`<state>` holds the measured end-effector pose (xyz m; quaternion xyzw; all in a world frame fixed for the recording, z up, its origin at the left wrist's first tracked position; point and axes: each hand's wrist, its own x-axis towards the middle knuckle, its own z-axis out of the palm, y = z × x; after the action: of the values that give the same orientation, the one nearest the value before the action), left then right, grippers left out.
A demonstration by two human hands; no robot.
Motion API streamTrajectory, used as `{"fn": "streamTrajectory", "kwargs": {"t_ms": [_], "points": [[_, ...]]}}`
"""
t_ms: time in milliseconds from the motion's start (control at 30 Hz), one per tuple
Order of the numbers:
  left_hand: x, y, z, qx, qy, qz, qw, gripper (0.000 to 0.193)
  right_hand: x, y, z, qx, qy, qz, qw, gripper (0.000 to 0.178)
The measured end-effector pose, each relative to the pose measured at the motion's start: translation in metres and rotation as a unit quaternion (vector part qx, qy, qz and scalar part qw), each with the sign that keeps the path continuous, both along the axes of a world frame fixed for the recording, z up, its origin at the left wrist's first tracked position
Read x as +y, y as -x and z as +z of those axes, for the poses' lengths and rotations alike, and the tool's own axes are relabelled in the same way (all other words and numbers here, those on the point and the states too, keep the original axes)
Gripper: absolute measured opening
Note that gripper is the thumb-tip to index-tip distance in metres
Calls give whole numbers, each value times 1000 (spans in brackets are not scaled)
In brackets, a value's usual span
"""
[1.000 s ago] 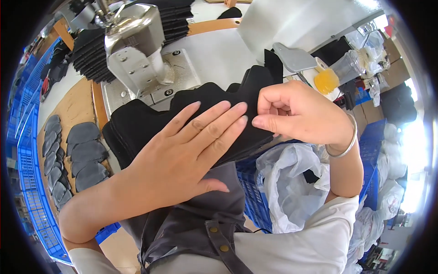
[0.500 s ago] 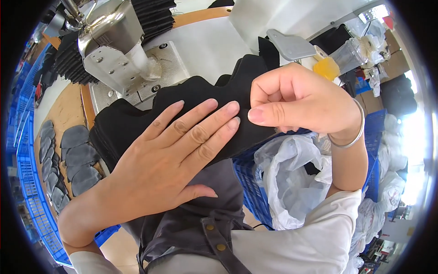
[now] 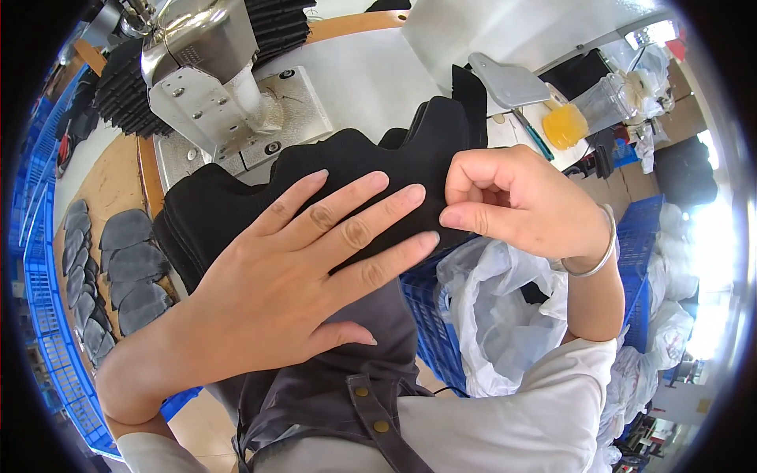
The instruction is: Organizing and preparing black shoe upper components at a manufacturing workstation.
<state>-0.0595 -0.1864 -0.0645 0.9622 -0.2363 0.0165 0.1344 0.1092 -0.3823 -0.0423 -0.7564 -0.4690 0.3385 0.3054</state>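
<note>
A stack of black fabric pieces with a wavy far edge lies in front of me, its near side by my lap. My left hand rests flat across it, fingers spread and pointing to the far right, with nothing held. Close by the stack's right end is my right hand, fingers curled and thumb tip pressed toward the index finger. Whatever it pinches is hidden behind the fingers. Just beyond the fabric at the left stands a silver sewing machine with a metal base plate.
Dark grey cut pieces lie in overlapping rows on a brown board at left. A blue crate with a white plastic bag stands below right. A teal-handled tool and a yellow object sit at the far right.
My right hand has shifted a little right and toward me. The left hand's fingers have spread wider, its index finger reaching further right. The teal-handled tool has come into sight.
</note>
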Motion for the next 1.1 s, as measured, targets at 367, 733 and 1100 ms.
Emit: {"fn": "streamTrajectory", "kwargs": {"t_ms": [367,733,1100], "points": [[-3,-2,-1,-2,-10,6,1000,72,-4,5,-7,-38,-33,-17,999,18],[3,2,-6,-13,36,-5,999,82,-11,58,-18,-390,-77,-185,899,43],[6,60,5,-381,-60,152,910,46,6,94,0,80,-381,-227,893,65]]}}
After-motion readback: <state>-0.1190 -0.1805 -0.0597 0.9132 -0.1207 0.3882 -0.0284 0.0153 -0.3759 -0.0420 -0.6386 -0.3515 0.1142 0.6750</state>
